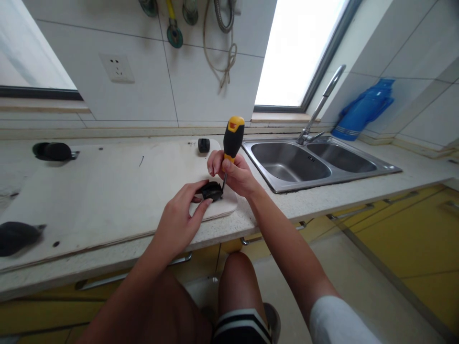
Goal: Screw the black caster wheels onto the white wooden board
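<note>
My right hand point(236, 173) is closed round the lower handle of a black and yellow screwdriver point(234, 138). The tool stands nearly upright, and its metal shaft reaches down to the edge of a black caster-like part point(212, 191). My left hand point(182, 210) grips that part between thumb and fingers, against the right end of a long white board point(118, 191). Where the tip meets the part is too small to make out. Behind my hands, a small black block-shaped piece point(204, 145) sits on the same board.
Two more dark rounded pieces with metal ends, one at the back left point(53, 151) and one at the front left point(19, 238), rest on the board. To the right are a double sink point(267, 179), a tap point(322, 102) and a leaning blue thermos flask point(366, 110).
</note>
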Demonstrator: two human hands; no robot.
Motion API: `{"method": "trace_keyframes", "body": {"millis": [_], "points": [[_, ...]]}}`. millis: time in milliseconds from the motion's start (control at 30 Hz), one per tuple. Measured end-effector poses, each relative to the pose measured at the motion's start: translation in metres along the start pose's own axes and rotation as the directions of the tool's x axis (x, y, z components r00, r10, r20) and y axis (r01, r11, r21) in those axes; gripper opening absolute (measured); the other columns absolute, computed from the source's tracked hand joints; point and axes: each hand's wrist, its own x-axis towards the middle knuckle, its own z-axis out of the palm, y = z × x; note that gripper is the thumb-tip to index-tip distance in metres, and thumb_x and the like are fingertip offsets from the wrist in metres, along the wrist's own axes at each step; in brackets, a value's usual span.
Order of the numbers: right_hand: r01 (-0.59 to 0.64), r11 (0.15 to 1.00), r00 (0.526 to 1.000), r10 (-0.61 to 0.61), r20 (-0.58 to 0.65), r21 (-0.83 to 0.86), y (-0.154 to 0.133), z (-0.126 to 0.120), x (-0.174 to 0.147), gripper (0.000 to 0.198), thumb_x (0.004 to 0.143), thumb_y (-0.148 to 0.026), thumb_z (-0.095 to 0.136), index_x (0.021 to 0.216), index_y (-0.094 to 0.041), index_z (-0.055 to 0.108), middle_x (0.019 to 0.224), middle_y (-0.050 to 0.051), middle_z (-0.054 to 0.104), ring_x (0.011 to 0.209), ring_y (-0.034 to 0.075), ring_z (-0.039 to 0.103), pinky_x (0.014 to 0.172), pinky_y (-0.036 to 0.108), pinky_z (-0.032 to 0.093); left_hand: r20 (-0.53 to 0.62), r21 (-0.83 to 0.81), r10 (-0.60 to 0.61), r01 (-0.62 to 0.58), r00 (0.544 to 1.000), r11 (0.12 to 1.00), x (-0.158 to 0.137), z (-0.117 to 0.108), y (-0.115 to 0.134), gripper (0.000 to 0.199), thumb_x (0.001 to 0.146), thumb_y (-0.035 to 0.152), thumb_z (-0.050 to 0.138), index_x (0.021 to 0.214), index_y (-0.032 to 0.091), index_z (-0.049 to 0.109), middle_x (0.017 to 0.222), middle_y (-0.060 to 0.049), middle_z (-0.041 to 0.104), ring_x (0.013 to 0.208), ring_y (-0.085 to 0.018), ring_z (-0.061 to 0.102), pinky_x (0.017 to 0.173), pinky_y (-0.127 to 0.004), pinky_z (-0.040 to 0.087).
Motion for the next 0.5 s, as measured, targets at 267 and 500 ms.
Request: {"method": "trace_keyframes", "body": {"millis": [267, 500], "points": [[-0.12, 0.968, 0.973, 0.07, -0.221, -0.222, -0.031, 0.008, 0.002, 0.044, 0.084, -0.047, 0.097, 0.114, -0.024, 0.075, 0.099, 0.0, 0.072, 0.093, 0.017, 0.066, 0.088, 0.032, 0.052, 0.01, -0.075, -0.027, 0.027, 1.0, 0.997, 0.002, 0.004, -0.004, 0.035, 0.107, 0.032, 0.069, 0.141, 0.023, 0.071, 0.132, -0.01, 0.081, 0.102, -0.025, 0.081, 0.097, -0.044, 0.068], [-0.033, 0.867, 0.96, -0.111, -0.258, -0.497, -0.088, 0.027, 0.016, 0.067, 0.083, -0.039, 0.097, 0.136, -0.029, 0.057, 0.099, -0.004, 0.072, 0.082, 0.015, 0.061, 0.082, 0.032, 0.052, 0.01, -0.149, -0.03, 0.032, 0.999, 0.988, 0.003, 0.011, -0.01, 0.035, 0.105, 0.031, 0.068, 0.138, 0.021, 0.07, 0.133, -0.012, 0.08, 0.102, -0.026, 0.082, 0.098, -0.045, 0.068]]}}
